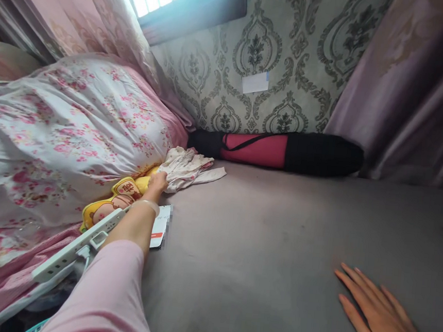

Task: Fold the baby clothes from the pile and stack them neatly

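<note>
Your left arm reaches across a gray sheet (247,230) to a crumpled, pale patterned cloth (184,170), which lies between a yellow printed cushion (126,188) and the open stretch of bedding. Your left hand (158,182) meets the cloth at its near left edge, fingers curled; whether they pinch the fabric or merely touch it, you cannot tell from this angle. Your right hand (382,322), slightly blurred, is spread palm down at the lower right, well apart from the cloth and holding nothing visible; whether it presses on the sheet is unclear.

The cloth looks light, thin and limp, likely to sag and trail rather than keep a shape, with little risk of breaking. Its bunched folds offer the surest hold: a pinch through several layers likely lifts more of it than one on the loose flap at its far right, which probably unfolds the bundle.

Just beside your left forearm lie a phone (158,235), partly covered by the arm, and a white power strip (60,258) with a plug in it. Beyond the cloth, a long black-and-red bag (256,149) rests along the patterned wall (215,57).
</note>
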`<state>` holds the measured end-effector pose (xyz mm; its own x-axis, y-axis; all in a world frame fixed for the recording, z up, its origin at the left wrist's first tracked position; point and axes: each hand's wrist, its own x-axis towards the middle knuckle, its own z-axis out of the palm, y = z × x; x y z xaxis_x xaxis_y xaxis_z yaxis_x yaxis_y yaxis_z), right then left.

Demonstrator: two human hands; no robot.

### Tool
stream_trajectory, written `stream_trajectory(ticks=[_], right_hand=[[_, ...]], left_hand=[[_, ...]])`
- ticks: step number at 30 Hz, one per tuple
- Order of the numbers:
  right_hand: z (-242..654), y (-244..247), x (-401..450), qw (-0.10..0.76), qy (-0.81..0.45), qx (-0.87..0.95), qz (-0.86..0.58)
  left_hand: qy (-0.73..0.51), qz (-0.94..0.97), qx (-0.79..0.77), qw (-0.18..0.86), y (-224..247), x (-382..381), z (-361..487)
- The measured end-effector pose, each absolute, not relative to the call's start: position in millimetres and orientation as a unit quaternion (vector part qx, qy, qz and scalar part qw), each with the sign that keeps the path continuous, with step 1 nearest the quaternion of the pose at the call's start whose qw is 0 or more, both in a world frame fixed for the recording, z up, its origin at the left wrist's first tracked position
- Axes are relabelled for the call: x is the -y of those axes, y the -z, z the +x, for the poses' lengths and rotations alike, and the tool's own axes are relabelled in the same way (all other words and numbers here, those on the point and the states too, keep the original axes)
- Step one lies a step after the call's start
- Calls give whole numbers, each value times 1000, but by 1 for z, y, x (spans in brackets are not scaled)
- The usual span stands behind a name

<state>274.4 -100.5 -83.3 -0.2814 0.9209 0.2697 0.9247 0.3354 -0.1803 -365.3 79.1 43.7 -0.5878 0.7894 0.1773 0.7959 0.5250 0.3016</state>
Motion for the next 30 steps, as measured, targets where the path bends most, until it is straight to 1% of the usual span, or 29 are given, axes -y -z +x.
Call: stream_trajectory(ticks=[3,7,12,14,18,24,30], right_hand=[[275,83,101,166,6,799,-577],[274,81,101,164,5,798,-580],[271,75,100,163,1,798,-581],[270,73,100,166,0,798,-579],[271,76,100,163,-2,800,-577],[271,78,100,154,13,804,-575],[267,73,102,161,14,802,-575]], left_hand=[[212,-462,861,24,-49,-80,-359],[292,-483,824,46,-66,-88,-347],[396,-524,753,20,-89,-106,-325],[464,-532,708,-12,-98,-110,-312],[616,-524,576,-120,-117,-106,-282],[648,-528,517,-183,-135,-92,-238],[654,-542,442,-290,-137,-73,-186]])
